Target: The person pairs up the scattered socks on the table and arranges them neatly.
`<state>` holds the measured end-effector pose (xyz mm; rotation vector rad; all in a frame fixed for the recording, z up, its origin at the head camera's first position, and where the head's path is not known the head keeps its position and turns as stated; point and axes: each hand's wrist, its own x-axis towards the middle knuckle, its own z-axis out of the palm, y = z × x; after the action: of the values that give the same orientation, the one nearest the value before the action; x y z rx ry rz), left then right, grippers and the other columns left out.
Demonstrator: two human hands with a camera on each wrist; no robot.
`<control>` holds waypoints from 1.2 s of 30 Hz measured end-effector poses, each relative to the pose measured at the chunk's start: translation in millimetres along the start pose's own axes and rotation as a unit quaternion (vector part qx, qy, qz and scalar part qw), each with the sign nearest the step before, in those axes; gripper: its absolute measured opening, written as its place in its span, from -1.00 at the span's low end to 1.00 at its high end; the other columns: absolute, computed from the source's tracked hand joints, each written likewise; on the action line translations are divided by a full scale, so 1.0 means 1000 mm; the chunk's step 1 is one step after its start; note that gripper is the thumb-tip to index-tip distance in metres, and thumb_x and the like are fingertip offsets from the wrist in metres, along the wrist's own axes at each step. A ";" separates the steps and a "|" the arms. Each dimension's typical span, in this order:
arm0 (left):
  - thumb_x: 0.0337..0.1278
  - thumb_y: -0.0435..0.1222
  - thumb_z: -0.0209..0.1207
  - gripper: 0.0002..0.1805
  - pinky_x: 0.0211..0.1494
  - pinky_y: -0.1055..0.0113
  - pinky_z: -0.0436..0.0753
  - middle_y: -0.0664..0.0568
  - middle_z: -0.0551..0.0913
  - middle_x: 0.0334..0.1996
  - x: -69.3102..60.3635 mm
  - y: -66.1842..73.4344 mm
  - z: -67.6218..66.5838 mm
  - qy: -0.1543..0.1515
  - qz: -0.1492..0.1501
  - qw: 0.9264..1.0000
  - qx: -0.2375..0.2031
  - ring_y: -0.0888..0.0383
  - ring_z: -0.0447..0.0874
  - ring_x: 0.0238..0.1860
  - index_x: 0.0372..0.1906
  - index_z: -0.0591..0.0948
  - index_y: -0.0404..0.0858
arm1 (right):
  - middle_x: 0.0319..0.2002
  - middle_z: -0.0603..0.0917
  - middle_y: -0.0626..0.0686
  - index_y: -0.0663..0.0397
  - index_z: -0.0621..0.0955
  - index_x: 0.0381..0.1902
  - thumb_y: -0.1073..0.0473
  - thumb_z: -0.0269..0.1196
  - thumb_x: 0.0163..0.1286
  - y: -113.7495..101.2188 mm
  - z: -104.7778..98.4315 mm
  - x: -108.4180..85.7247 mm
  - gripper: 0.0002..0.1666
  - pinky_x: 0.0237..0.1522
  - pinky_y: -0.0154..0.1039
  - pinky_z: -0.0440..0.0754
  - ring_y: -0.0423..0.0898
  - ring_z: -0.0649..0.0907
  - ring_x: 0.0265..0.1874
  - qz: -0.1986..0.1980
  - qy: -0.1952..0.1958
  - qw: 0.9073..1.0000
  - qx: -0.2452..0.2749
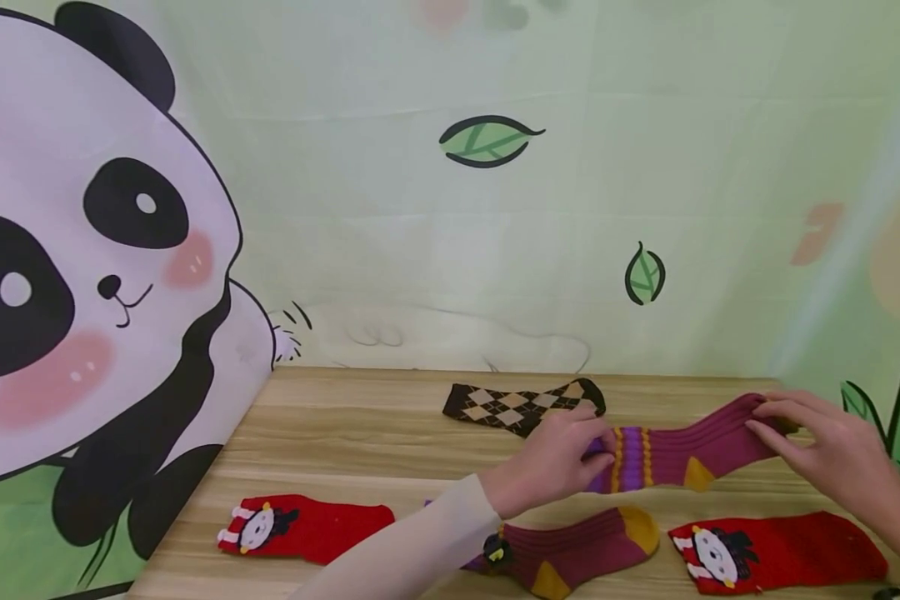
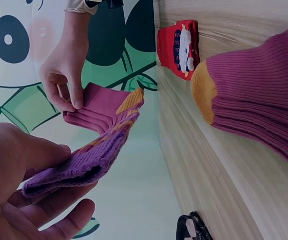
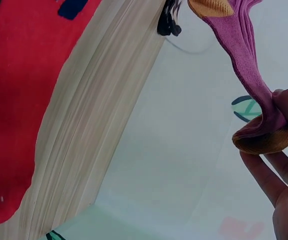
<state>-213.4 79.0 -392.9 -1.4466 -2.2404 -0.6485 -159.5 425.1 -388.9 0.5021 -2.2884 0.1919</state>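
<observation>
One maroon sock (image 1: pixel 671 457) is held crosswise between the grips: cuff (image 1: pixel 632 458) pinched by left hand (image 1: pixel 551 458), toe (image 3: pixel 269 142) by right hand (image 1: pixel 832 437); its long axis is inclined slightly upward, toe pointed rightward.

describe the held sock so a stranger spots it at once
Find the table, then the left hand and right hand above it. Between them is a maroon sock with a purple cuff. It alone is held up; its lookalike lies on the table.
</observation>
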 end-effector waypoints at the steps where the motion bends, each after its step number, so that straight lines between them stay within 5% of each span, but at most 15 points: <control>1: 0.21 -0.29 0.42 -0.91 -0.15 0.73 0.47 0.17 0.65 -0.31 -0.002 0.000 -0.001 0.001 -0.001 1.000 -0.004 0.40 0.58 -0.30 -0.25 0.72 -0.16 | -0.16 0.76 0.15 0.11 0.76 -0.30 0.35 0.66 -0.19 -0.001 0.000 0.000 -0.58 -0.39 -0.52 0.60 0.09 0.75 -0.30 -0.001 0.000 1.000 0.003; 5: 0.20 -0.30 0.42 -0.91 -0.04 0.66 0.51 0.14 0.70 -0.30 -0.008 0.000 -0.003 0.000 -0.015 1.000 -0.014 0.36 0.62 -0.27 -0.25 0.72 -0.18 | -0.15 0.76 0.12 0.08 0.76 -0.29 0.01 0.58 0.15 -0.007 0.002 0.001 -0.69 -0.40 -0.54 0.59 0.06 0.74 -0.30 -0.008 0.004 1.000 0.016; 10: 0.21 -0.29 0.42 -0.90 -0.01 0.62 0.51 0.15 0.70 -0.31 -0.018 -0.002 -0.006 -0.002 -0.029 0.999 -0.014 0.34 0.58 -0.26 -0.24 0.72 -0.17 | -0.17 0.75 0.07 0.05 0.75 -0.31 -0.49 -0.08 0.44 -0.015 0.007 0.003 -0.19 -0.38 -0.54 0.60 -0.01 0.71 -0.32 -0.023 0.016 0.999 0.030; 19: 0.21 -0.37 0.41 -0.91 -0.13 0.71 0.50 0.09 0.70 -0.30 -0.038 -0.011 -0.010 0.013 -0.045 0.997 -0.061 0.33 0.62 -0.28 -0.25 0.70 -0.22 | -0.18 0.75 0.05 0.06 0.75 -0.33 -0.49 -0.06 0.46 -0.029 0.014 0.006 -0.19 -0.21 -0.65 0.55 -0.08 0.68 -0.32 -0.035 0.021 0.998 0.046; 36: 0.22 -0.39 0.39 -0.92 -0.06 0.69 0.53 0.08 0.70 -0.26 -0.071 -0.021 -0.021 0.009 -0.096 0.993 -0.070 0.31 0.66 -0.22 -0.23 0.72 -0.22 | -0.19 0.77 -0.01 -0.02 0.76 -0.32 -0.43 0.05 0.49 -0.051 0.034 0.008 -0.32 -0.23 -0.60 0.59 -0.12 0.72 -0.35 -0.075 0.045 0.990 0.107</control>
<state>-203.2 6.9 -418.8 -1.2912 -2.3815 -0.8922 -166.0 366.2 -407.4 0.7589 -2.1429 0.3808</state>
